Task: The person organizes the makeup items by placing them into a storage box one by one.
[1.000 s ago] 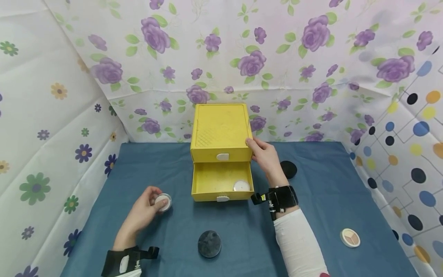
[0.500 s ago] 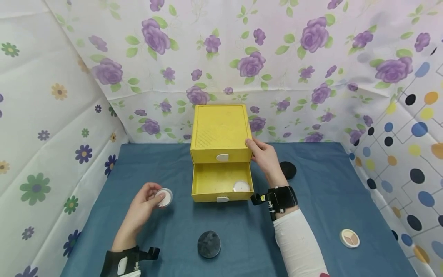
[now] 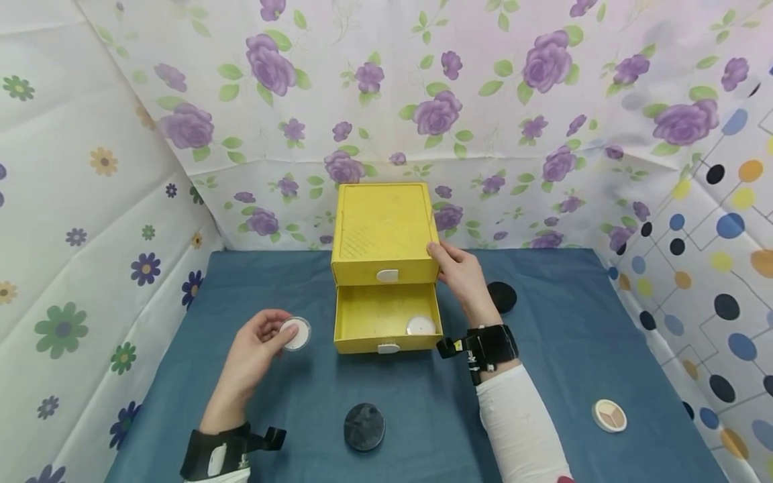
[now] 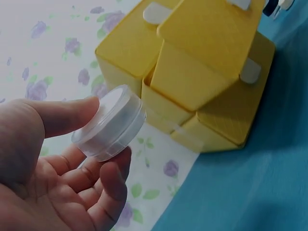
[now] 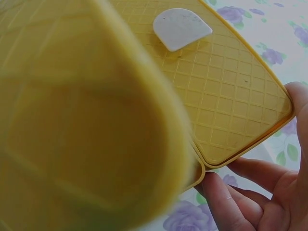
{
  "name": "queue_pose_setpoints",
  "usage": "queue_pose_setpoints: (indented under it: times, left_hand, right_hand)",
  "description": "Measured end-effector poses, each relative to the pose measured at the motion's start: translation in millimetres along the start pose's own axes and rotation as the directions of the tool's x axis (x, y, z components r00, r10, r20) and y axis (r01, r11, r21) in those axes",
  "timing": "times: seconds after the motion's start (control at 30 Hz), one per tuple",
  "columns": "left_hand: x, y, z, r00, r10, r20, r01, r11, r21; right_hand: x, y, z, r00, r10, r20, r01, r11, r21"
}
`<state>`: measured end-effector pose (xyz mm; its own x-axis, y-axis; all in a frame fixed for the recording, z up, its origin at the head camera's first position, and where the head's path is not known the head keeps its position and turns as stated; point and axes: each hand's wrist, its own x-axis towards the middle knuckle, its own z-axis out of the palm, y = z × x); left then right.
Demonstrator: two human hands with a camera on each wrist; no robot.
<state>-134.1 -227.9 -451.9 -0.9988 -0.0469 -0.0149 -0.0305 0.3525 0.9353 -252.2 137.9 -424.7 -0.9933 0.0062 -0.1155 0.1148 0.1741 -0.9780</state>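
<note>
Bright head view, 2 dimmer wrist views, blurred foreground drawer

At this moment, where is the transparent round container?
In the head view, the left hand holds the transparent round container, left of the open yellow drawer.

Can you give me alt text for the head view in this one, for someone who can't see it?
The left hand holds a small round clear-and-white container left of a yellow drawer unit, whose right side the right hand grips. An open drawer holds a round white object; a dark round object, a black disc and a three-shade compact lie on the blue cloth.
</note>
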Motion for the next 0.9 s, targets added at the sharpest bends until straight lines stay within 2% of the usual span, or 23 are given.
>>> queue_pose_setpoints:
  times: [0.53,0.9]
  left_hand:
    - [4.2,23.7,27.3,0.999,0.043,0.006,-0.043,0.996,-0.085]
    - [11.1,45.2,38.1,0.994,0.082,0.066,-0.072,0.987,-0.141]
  right_hand:
    - [-1,-3,0.5,1.0,0.003,0.008,-0.003,1.0,-0.008]
    - [1,-1,-0.4,1.0,0.005,-0.006,-0.005,1.0,0.0]
